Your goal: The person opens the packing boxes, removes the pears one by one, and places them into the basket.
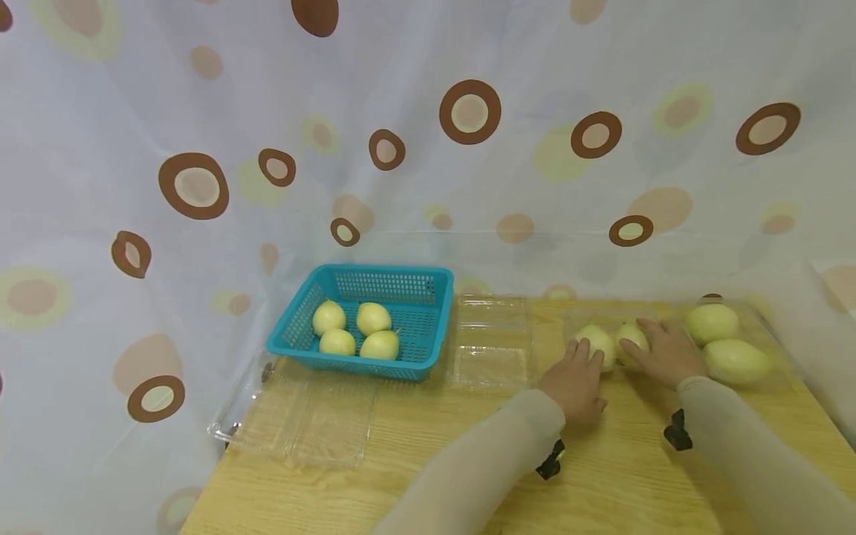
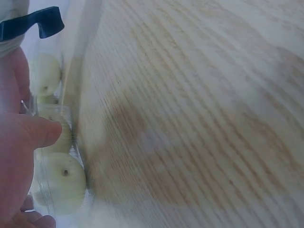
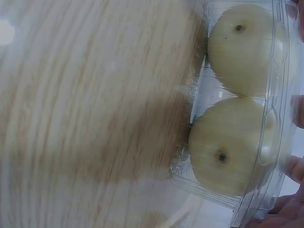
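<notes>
My left hand (image 1: 574,383) rests with spread fingers on a clear plastic clamshell box (image 3: 209,194) holding pale yellow-green pears (image 1: 595,346). Its thumb (image 2: 45,132) lies straight along the box's near side in the left wrist view. From the other side, my right hand (image 1: 669,353) touches the same box, fingers reaching over another pear (image 1: 630,342). Through the clear wall, the right wrist view shows two pears, a lower pear (image 3: 228,147) and an upper pear (image 3: 240,47), side by side. The hands partly hide the lid, so I cannot tell whether it is latched.
Right of the hands lie two more pears (image 1: 738,362), with clear plastic around them. A blue-green basket (image 1: 441,319) with several pears stands at the left back. Clear boxes (image 1: 491,364) (image 1: 328,438) lie beside and before it on the wooden table (image 1: 428,475). A patterned curtain (image 1: 401,74) hangs behind.
</notes>
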The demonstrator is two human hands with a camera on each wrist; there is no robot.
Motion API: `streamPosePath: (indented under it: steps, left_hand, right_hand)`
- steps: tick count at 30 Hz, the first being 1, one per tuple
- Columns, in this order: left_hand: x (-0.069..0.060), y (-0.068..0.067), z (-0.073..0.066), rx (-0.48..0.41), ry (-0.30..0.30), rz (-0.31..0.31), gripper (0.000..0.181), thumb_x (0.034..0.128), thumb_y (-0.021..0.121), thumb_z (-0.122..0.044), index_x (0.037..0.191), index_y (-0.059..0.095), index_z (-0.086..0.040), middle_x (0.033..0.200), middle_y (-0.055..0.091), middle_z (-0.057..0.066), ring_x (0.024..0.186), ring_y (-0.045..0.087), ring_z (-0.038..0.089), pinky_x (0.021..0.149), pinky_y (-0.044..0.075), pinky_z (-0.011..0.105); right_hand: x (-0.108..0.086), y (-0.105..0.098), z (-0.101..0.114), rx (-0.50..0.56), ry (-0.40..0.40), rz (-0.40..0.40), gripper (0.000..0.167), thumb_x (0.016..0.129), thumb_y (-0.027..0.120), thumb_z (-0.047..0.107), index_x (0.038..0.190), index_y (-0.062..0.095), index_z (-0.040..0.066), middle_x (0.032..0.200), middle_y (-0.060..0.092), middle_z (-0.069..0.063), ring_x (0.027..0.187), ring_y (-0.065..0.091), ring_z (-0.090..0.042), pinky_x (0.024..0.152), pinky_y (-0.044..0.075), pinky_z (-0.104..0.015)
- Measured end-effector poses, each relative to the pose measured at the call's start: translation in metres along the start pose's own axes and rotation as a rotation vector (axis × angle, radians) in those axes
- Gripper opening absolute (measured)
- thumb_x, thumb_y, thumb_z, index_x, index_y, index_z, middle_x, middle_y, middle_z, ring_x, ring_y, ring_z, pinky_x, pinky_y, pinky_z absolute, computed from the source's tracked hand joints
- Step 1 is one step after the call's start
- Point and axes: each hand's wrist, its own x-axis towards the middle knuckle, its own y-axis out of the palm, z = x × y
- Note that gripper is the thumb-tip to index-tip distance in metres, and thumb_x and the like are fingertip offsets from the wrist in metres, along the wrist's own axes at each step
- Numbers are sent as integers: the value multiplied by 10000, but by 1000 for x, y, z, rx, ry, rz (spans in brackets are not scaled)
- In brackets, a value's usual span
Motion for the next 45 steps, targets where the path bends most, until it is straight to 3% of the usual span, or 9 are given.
streamPosePath:
  steps: [8,15,21,27,38,45]
  left_hand:
    - [-12,6,-4,-58,-29,-13,856,898,520,-609,1552,145,-204,1605,45,57,1464,66,218,1097,257,206]
    - [-28,14,-6,-62,-28,-96,821,914,524,-575,1542,192,-164,1596,95,94,1460,97,253,1093,263,212]
    - [-41,17,-6,-52,1,-176,794,910,555,-544,1520,265,-127,1573,183,123,1442,184,277,1115,245,261]
    - [-48,23,-1,-151,25,-205,778,915,574,-495,1514,273,-100,1572,183,133,1430,220,288,1097,286,274]
    - [-67,35,12,-268,92,-306,709,921,599,-429,1481,342,-78,1563,209,131,1425,237,268,1093,304,288]
    - [-86,37,15,-273,117,-316,697,936,586,-419,1479,336,-61,1559,214,150,1427,232,276,1095,290,302]
  right_hand:
    - [-10,-2,14,6,-8,7,809,972,397,579,1457,285,-58,1404,212,-458,1235,201,-658,915,201,-782]
    - [-26,-5,35,-32,-26,-4,803,976,412,563,1417,342,-104,1391,239,-460,1233,220,-651,930,217,-767]
    - [-34,2,36,-45,-26,-9,809,976,400,572,1425,337,-98,1382,284,-440,1241,248,-623,928,245,-756]
    - [-46,6,44,-47,-5,-18,850,962,385,611,1419,342,-105,1349,299,-465,1179,295,-654,913,272,-754]
    - [-76,4,66,-122,14,-34,880,941,374,655,1372,417,-110,1231,393,-489,1022,445,-655,750,416,-711]
    - [-91,9,74,-162,12,-35,901,920,383,685,1336,470,-110,1155,485,-465,949,521,-612,675,472,-660]
